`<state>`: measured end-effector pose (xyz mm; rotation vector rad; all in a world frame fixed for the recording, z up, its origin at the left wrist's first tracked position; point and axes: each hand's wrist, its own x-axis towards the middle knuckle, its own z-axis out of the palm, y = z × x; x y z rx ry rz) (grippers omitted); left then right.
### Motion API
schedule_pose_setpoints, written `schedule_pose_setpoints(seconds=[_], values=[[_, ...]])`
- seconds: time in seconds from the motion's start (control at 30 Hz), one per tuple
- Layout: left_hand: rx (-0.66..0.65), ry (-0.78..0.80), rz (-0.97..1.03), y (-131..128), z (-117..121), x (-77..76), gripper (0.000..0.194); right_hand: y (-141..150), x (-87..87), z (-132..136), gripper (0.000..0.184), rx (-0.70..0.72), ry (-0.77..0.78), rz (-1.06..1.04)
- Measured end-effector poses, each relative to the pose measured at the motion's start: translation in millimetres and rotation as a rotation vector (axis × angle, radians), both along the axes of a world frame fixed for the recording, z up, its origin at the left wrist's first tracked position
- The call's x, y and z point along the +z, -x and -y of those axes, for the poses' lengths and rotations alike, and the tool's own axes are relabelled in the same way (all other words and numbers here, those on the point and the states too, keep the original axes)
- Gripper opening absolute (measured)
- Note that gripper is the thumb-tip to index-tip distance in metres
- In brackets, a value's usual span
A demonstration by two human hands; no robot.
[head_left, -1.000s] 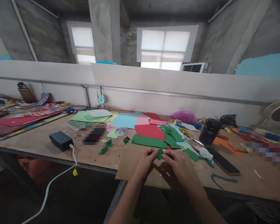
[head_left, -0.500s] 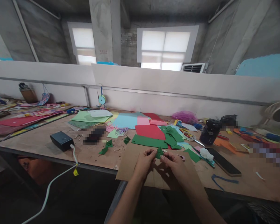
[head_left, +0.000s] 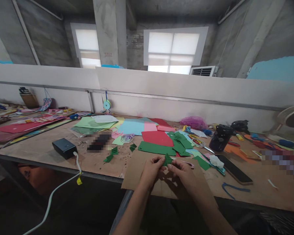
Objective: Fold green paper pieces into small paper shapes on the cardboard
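Observation:
A small folded piece of green paper (head_left: 168, 159) is held up between both hands, its point upward. My left hand (head_left: 153, 168) pinches its left side between thumb and fingers. From the right, my right hand (head_left: 182, 169) grips the lower right edge in a pinch. Beneath them a brown cardboard sheet (head_left: 134, 173) lies at the table's front edge. Just beyond the hands rest a long green paper strip (head_left: 156, 148) and a red sheet (head_left: 158, 138). Partly behind my right hand lies a pink-handled tool (head_left: 191, 165), mostly hidden.
Cut green pieces (head_left: 182, 142) are heaped behind my right hand. To the right are a phone (head_left: 234, 169), a dark cup (head_left: 220, 137) and a blue strip (head_left: 236, 188). Leftward sit a black box (head_left: 65, 148) with a white cable and small folded green pieces (head_left: 114, 150).
Both hands stay in nearly the same place. The green piece has shifted slightly in the fingers, and its outline looks a little wider.

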<state>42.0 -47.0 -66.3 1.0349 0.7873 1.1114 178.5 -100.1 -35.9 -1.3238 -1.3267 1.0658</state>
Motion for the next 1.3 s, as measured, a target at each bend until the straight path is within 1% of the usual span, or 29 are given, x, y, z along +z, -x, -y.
schedule_pose_setpoints(seconds=[0.13,0.27,0.33,0.47,0.57,0.73,0.87,0.97,1.2,1.3], values=[[-0.011,-0.004,0.005,-1.2,-0.7,-1.7,0.036,-0.8,-1.4,-0.2,0.030,-0.008,0.001,0.028],[-0.012,-0.014,-0.023,-1.4,-0.5,-1.8,0.034,-2.0,-0.7,0.5,0.027,-0.004,0.021,-0.011],[-0.031,-0.013,-0.025,-0.6,-0.2,-1.7,0.036,-1.2,3.3,2.1,0.025,-0.015,0.005,-0.022],[-0.087,0.042,-0.035,0.8,1.0,-1.3,0.040,1.1,14.0,6.1,0.024,-0.070,-0.027,0.028],[-0.112,0.063,-0.047,0.6,1.9,-0.8,0.041,2.2,18.2,8.1,0.024,-0.094,-0.005,0.001],[-0.097,0.016,-0.038,-0.2,1.4,-1.4,0.040,3.3,20.0,9.7,0.022,-0.062,0.045,-0.123],[-0.081,-0.008,-0.029,-0.7,0.6,-2.9,0.038,3.3,21.4,10.1,0.023,-0.068,0.037,-0.099],[-0.088,-0.024,-0.030,-1.0,0.2,-3.3,0.037,1.5,19.1,9.4,0.027,-0.105,0.029,-0.056],[-0.107,-0.011,-0.004,-0.7,1.0,-1.5,0.039,-4.1,3.3,2.6,0.030,-0.114,-0.008,-0.091],[-0.111,-0.004,-0.014,-0.7,1.2,-0.6,0.041,-3.9,0.1,1.5,0.032,-0.119,-0.003,-0.098]])
